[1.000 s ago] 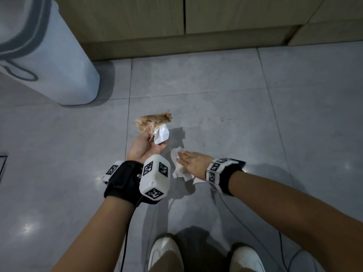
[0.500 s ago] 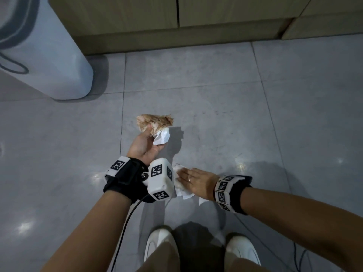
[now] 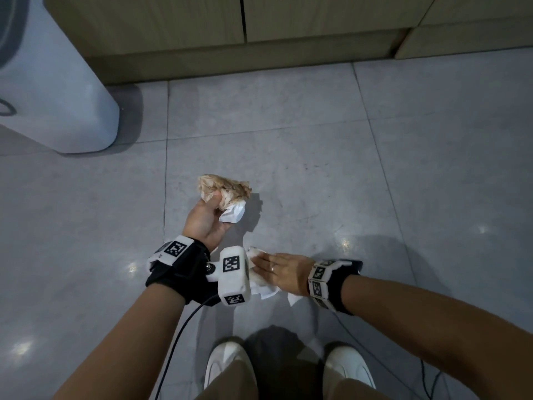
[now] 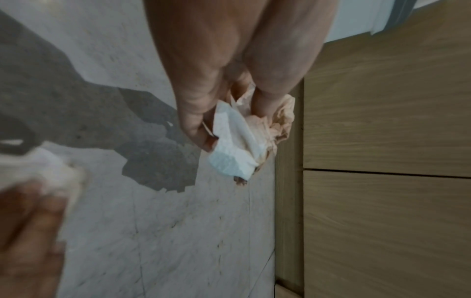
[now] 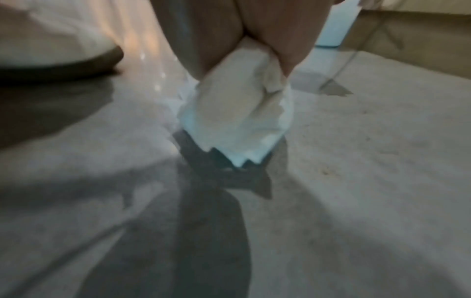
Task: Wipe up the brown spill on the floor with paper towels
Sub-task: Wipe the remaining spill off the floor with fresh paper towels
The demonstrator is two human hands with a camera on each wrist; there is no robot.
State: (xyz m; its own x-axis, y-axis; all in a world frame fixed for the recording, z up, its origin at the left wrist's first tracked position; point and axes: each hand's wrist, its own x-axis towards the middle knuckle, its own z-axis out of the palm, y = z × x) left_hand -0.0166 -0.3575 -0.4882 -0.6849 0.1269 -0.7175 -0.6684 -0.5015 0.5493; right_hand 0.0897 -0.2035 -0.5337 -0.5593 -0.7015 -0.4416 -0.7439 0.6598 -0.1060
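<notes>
Two paper wads show. One brown-stained wad [image 3: 225,189] sits pinched in the left hand [image 3: 204,219], held above the grey floor [image 3: 317,168]. One white paper towel [image 3: 259,280] lies flat on the floor under the right hand [image 3: 284,271], whose fingers [image 3: 264,259] look straight, though the wrist view is blurry. White shoes [image 3: 227,362] stand close by.

The crumpled wad [image 3: 225,189] is sitting between the left hand's [image 3: 205,217] fingertips [image 4: 197,129] and thumb, off the floor [image 3: 288,157]. A flat paper towel [image 3: 258,280] is lying on the floor under the right hand's [image 3: 284,271] fingers [image 3: 264,259], sticking out past their tips, nearer the shoes [image 3: 227,362] than the wad. The cabinets [image 3: 245,27] are standing beyond both sets of fingertips, a bin [image 3: 54,90] lying far left of them.
</notes>
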